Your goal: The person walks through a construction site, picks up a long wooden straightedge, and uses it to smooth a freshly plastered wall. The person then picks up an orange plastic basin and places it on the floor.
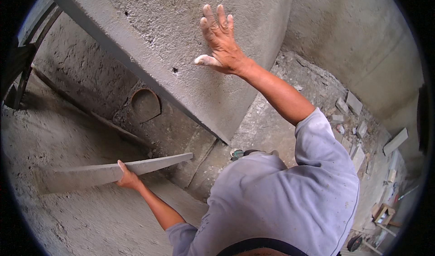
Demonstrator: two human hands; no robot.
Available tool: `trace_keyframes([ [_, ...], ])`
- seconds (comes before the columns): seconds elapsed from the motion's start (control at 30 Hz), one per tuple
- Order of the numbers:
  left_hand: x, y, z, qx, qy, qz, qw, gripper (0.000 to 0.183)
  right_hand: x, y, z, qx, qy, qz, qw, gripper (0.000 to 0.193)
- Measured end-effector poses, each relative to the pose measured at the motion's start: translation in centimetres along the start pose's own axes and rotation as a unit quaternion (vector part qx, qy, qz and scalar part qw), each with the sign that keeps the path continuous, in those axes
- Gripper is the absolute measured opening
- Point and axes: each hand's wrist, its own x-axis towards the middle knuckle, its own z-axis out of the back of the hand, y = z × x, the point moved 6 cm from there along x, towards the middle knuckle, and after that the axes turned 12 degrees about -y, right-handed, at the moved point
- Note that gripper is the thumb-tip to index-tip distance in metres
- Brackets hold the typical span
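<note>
My left hand [128, 178] grips the lower edge of a long, flat, grey board [156, 164], thumb over its upper edge. The board slants at the lower left, its right tip over the floor and its left end close to the rough plastered surface [90, 215]. My right hand [220, 49] is spread with its palm toward a grey, coarse-textured wall [181, 34]; whether it touches the wall I cannot tell. White dust coats its fingertips. Two small dark holes mark that wall, left of the hand.
A round pan-like object [146, 104] lies beyond the wall's sharp lower edge. Broken tiles and stone pieces [354, 103] litter the floor along the right wall. A small wooden frame [384, 214] sits at the lower right. Dark curved bars [28, 70] stand at the far left.
</note>
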Motion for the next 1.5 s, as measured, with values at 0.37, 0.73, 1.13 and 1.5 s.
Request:
trace_keyframes([
  [0.37, 0.8, 1.1, -1.0, -0.005, -0.032, -0.012, 0.999, 0.058, 1.2, 0.8, 0.4, 0.029, -0.067, 0.072, 0.995, 0.103],
  [0.73, 1.5, 1.8, -1.8, -0.016, -0.005, -0.049, 0.999, 0.053, 1.2, 0.7, 0.0, 0.055, -0.068, 0.049, 0.995, 0.112],
  [1.13, 1.0, -1.2, -3.7, -0.03, 0.007, -0.089, 0.996, 0.061, 0.5, -0.2, 1.5, 0.053, -0.084, 0.043, 0.994, 0.109],
  [1.5, 1.5, -0.8, -3.7, -0.027, 0.002, -0.072, 0.997, 0.06, 0.0, -0.6, 1.2, 0.009, -0.077, 0.046, 0.996, 0.105],
])
